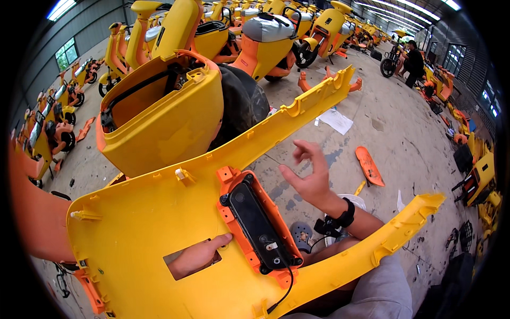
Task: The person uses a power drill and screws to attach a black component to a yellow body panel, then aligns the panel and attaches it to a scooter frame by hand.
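Observation:
A large yellow plastic scooter body panel (159,223) lies across my lap, inner side up, its two long arms reaching up right. An orange bracket with a black electronic module (257,223) and a black cable sits at its middle. My left hand (196,256) grips the panel from below, fingers showing through a rectangular cut-out, thumb tip beside the bracket. My right hand (308,175) hovers free just right of the module, fingers spread and curled, holding nothing. A black band circles that wrist.
A stripped yellow scooter rear body (159,117) with a black tyre stands just beyond the panel. Rows of yellow and orange scooters fill the hall behind. Loose orange parts (369,166) and paper lie on the concrete floor. A person (413,64) crouches far right.

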Demonstrator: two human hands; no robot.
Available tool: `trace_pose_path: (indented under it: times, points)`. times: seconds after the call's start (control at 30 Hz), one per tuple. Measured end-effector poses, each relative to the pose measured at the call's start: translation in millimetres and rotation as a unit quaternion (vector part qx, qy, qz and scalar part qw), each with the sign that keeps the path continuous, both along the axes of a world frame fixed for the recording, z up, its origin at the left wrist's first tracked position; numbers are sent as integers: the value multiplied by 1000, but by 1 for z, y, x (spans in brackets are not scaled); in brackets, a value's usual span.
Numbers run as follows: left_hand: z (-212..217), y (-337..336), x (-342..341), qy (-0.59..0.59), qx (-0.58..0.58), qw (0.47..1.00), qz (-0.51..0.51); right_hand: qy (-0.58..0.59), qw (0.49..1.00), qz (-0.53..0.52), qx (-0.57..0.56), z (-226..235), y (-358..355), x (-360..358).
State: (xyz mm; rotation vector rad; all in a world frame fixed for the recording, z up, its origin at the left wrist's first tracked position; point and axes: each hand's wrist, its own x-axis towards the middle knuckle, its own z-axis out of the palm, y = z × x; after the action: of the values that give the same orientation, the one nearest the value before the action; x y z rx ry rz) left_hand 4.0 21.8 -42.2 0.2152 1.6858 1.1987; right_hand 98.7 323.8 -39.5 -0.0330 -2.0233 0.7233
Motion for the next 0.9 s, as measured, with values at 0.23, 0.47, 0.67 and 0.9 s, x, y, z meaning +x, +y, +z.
trace_pose_path:
  times: [0.23,0.47,0.67,0.9]
  points:
    - [-17,-15,-2,-34,30,999,17,58,957,-23,283,66,-10,-21]
    - [14,-12,-4,-19,-53,996,-69,-52,925,-52,373,78,-24,-39]
    - [-10,-18,-3,-36,0,998,-52,-38,931,-9,362,77,-35,-45]
    - [6,-17,-1,8,-51,995,-82,-2,941,-17,338,56,-34,-47]
